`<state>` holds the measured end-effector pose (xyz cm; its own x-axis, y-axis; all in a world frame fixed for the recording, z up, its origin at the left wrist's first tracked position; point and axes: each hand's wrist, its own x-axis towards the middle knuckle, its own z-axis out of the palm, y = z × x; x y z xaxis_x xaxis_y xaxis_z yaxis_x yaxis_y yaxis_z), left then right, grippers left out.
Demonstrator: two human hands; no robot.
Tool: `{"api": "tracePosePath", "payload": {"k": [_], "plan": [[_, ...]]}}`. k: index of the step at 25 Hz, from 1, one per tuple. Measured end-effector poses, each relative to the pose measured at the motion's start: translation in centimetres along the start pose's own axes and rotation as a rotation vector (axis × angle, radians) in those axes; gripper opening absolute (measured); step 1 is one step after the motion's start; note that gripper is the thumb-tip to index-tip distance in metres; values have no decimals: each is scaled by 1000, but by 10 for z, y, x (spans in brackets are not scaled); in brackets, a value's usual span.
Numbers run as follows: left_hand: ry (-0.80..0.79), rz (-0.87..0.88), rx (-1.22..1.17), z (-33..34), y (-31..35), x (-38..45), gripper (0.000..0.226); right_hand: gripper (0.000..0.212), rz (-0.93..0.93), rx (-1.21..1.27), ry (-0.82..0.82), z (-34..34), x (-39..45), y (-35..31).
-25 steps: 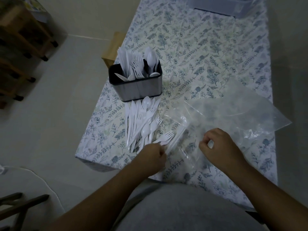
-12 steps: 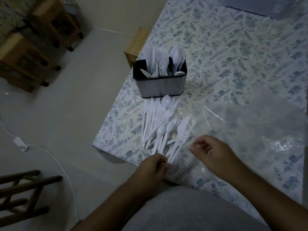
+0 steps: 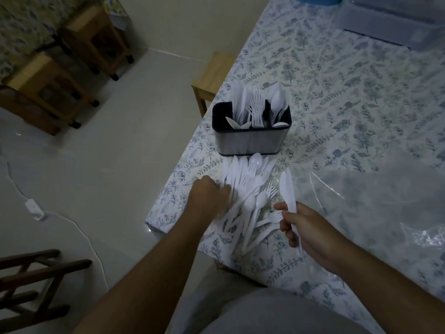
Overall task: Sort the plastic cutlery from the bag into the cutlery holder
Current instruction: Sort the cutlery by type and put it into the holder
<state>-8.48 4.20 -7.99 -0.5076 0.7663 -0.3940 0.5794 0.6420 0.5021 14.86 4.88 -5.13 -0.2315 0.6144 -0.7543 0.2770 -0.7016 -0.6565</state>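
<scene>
A pile of white plastic cutlery (image 3: 250, 196) lies on the floral tablecloth in front of the metal cutlery holder (image 3: 250, 138), which stands upright with knives, forks and spoons in its compartments. My right hand (image 3: 305, 227) grips a white plastic knife (image 3: 287, 191), blade pointing up and away, just right of the pile. My left hand (image 3: 208, 197) rests on the pile's left side, fingers among the pieces; whether it grips one is hidden. The clear plastic bag (image 3: 375, 203) lies flat to the right.
The table (image 3: 349, 97) edge runs close to the left of the holder and pile. A wooden stool (image 3: 212, 75) stands beside the table. A clear storage box (image 3: 395, 22) sits at the far right. Wooden furniture and a cable are on the floor at left.
My right hand left the bag and now holds a knife upright. My left hand moved from the pile's near end up to its left side. The camera view shifted right and closer.
</scene>
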Motion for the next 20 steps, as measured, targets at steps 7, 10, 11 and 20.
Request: {"api": "tracePosePath", "payload": {"k": [7, 10, 11, 20], "plan": [[-113, 54, 95, 21, 12, 3, 29, 19, 49, -36, 2, 9, -5, 8], [-132, 68, 97, 16, 13, 6, 28, 19, 60, -42, 23, 12, -4, 8], [-146, 71, 96, 14, 13, 8, 31, 19, 62, -39, 24, 13, -4, 8], [-217, -4, -123, -3, -8, 22, 49, 19, 79, 9, 27, 16, -7, 5]]}}
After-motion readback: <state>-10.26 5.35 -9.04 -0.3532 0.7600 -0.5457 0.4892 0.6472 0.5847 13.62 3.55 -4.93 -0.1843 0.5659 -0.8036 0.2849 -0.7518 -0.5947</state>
